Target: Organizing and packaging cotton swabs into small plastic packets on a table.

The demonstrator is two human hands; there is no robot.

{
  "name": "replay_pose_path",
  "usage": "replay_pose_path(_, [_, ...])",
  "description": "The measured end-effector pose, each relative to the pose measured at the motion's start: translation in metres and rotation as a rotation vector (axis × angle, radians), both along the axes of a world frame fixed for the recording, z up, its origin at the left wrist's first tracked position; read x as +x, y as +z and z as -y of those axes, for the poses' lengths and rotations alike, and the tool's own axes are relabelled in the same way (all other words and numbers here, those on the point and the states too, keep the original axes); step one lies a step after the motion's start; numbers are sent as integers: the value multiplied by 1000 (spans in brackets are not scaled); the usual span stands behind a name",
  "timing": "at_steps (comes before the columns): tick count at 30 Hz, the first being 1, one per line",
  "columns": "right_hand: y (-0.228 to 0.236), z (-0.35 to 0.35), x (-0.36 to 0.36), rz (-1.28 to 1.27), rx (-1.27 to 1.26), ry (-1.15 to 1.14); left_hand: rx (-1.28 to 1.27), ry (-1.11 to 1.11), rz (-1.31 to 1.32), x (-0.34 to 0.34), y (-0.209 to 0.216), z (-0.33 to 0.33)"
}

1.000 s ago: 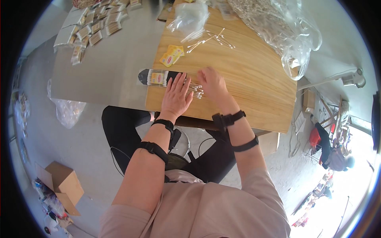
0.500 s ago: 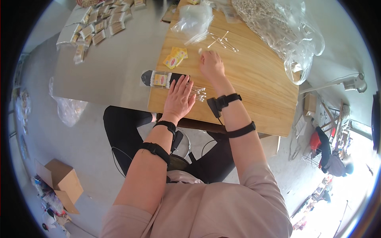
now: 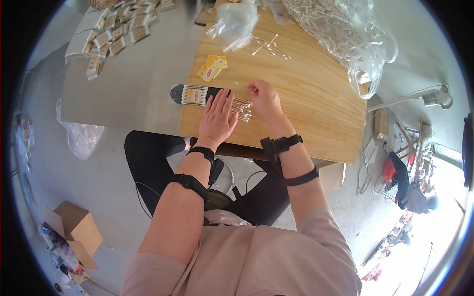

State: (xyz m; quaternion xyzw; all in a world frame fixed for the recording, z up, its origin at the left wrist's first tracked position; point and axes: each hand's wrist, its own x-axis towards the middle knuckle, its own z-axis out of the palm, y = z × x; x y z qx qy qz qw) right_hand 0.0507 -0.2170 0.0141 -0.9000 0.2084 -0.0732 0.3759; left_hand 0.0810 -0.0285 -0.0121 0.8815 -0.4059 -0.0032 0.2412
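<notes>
My left hand [image 3: 215, 118] lies flat, fingers stretched, over the right part of a black strip [image 3: 176, 93] and the cotton swabs [image 3: 242, 106] beside it. The white tips of these swabs stick out to the right from under my fingers. On the strip, left of my hand, a row of swabs carries a yellow and white label [image 3: 194, 95]. Close to the loose tips, my right hand [image 3: 266, 101] hangs with its fingers curled into a pinch; whatever they may hold is hidden. A tiny white bit [image 3: 237, 83] lies above the swabs.
Yellow cards [image 3: 212, 68] lie behind the strip. Farther back are a clear plastic bag [image 3: 234, 24] and several scattered swabs [image 3: 271, 47]. A big clear bag full of swabs [image 3: 328, 34] covers the back right. Small packs [image 3: 118, 32] are heaped on the grey table [image 3: 133, 84].
My right hand has come back toward me, nearer the swab tips beside my left hand. My left hand stays flat on the strip. The whole view has shifted slightly.
</notes>
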Motion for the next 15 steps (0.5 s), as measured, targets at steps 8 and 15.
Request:
replay_pose_path(8, [-3,-4,-10,126,-76,125,52,-14,27,0,2,0])
replay_pose_path(15, [6,-24,-28,171,-232,110,20,-5,-27,2,4,0])
